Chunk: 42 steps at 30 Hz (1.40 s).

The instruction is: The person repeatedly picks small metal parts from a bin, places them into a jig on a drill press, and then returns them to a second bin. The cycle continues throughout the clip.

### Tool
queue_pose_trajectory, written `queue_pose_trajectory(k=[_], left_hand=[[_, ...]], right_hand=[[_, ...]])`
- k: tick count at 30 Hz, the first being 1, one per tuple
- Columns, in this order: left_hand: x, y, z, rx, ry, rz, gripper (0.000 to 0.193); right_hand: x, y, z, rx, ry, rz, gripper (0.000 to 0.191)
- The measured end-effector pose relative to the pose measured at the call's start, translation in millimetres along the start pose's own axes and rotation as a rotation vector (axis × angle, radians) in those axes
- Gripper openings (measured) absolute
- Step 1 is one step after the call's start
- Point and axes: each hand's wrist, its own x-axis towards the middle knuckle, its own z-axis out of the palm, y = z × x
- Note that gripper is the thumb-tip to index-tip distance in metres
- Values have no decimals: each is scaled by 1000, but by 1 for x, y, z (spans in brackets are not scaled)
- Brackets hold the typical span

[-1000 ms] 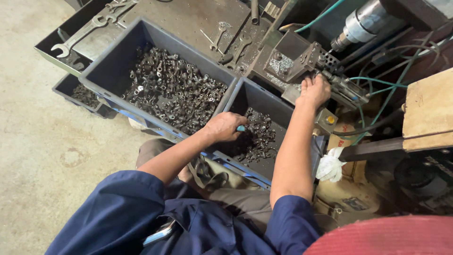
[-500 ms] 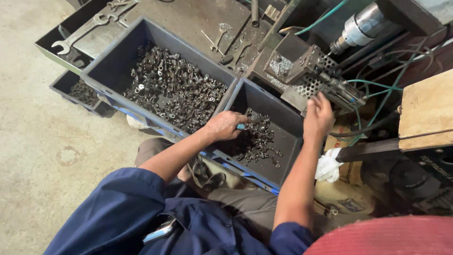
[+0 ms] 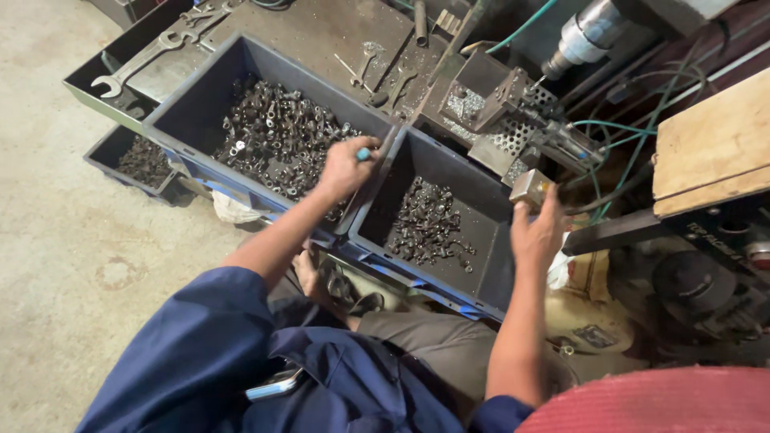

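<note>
Left hand [image 3: 346,167] clenched on a blue-tipped tool [image 3: 365,153] above the fuller bin of metal parts [image 3: 281,136]; right hand [image 3: 536,232], fingers spread and empty, beside a small metal block [image 3: 531,186] at the smaller bin's [image 3: 449,232] rim. Risk: block could be nudged, likely tipping into the bin.

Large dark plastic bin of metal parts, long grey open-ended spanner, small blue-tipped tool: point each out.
Large dark plastic bin [image 3: 210,90]: head view, bare inner wall.
Long grey open-ended spanner [image 3: 138,64]: head view, mid-shaft.
Small blue-tipped tool [image 3: 365,153]: head view, blue tip.

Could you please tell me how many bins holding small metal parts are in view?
3: the large bin under the left hand, the smaller bin beside the right hand, and a low tray at far left, partly hidden.
</note>
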Motion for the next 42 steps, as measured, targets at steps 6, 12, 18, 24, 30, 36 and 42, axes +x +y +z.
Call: queue_pose_trajectory(k=[6, 12, 18, 24, 30, 36, 42], left_hand=[[39, -57, -77, 817, -229, 214, 25], [41, -105, -103, 1130, -532, 14, 22], [32, -125, -87, 1134, -602, -95, 23], [27, -112, -86, 1040, -727, -284, 25], [26, -102, -90, 1002, -737, -345, 29], [31, -119, -80, 954, -693, -281, 26], [33, -123, -79, 921, -689, -318, 25]], right_hand=[[-115, -38, 10, 91, -99, -16, 75], [-150, -44, 11, 60, -21, 47, 69], [-142, -51, 4, 250, -61, 383, 70], [-154, -81, 6, 164, -41, -118, 62], [-151, -80, 18, 254, -83, -101, 65], [-135, -3, 10, 603, 127, 302, 66], [-155, -8, 20, 343, 45, 301, 51]])
